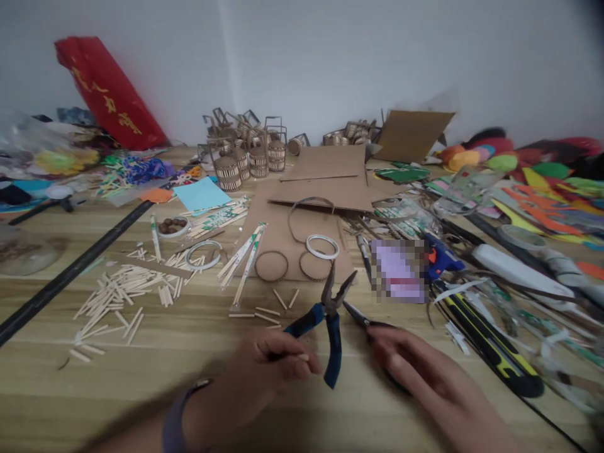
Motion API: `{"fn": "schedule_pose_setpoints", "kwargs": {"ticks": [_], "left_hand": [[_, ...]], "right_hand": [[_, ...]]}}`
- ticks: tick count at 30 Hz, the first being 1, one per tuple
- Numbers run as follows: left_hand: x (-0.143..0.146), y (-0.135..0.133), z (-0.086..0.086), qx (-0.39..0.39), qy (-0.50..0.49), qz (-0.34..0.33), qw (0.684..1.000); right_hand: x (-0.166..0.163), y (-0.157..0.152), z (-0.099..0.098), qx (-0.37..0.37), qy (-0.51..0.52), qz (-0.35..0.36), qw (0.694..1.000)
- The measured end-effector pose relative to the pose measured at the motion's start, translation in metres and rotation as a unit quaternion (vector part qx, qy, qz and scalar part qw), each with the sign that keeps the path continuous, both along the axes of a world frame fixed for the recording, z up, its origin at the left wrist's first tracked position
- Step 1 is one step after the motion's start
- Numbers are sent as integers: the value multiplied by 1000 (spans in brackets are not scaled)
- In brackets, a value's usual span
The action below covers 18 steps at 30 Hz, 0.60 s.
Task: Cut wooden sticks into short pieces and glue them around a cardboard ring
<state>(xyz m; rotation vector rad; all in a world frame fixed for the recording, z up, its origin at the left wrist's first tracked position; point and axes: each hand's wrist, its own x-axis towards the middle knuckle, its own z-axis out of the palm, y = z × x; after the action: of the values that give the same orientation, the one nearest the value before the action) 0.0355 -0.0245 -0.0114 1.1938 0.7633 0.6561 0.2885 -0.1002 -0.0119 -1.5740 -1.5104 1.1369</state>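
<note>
Your left hand (276,358) has a stick (302,357) pinched. Scissors (359,317) under your right hand (415,365), blades toward frame's upper left; can't tell if gripped.

- In the left hand (268,365), the fingers hide most of a pale piece (303,357); we cannot tell its length.
- We lose the end of one handle of the pliers (329,309) behind that hand.
- The blurred right hand (419,368) covers much of the scissors (356,314); we cannot tell how it grips them.
- Pixelation hides the purple card's (399,270) details from us.
- The bottom edge cuts our wristband (174,418).
- Overlapping baskets (258,161) defeat our count.
</note>
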Motion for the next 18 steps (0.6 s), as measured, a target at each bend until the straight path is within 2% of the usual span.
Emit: {"fn": "schedule_pose_setpoints", "kwargs": {"ticks": [1,2,4,7,13,18], "left_hand": [[0,0,-1,-31,-17,2,999],[0,0,-1,-57,-34,2,998],[2,0,-4,-97,-73,-9,993],[6,0,-13,-137,-123,-21,983],[10,1,-37,-148,-113,-18,982],[6,-1,-41,-156,-115,-27,981]], "right_hand": [[-12,17,-1,10,61,-2,998],[-25,31,-2,3,142,37,989],[-49,50,-7,-58,306,127,942],[-76,59,-18,-132,446,101,880],[-91,54,-38,-176,554,19,813],[-95,54,-41,-196,591,8,783]]}}
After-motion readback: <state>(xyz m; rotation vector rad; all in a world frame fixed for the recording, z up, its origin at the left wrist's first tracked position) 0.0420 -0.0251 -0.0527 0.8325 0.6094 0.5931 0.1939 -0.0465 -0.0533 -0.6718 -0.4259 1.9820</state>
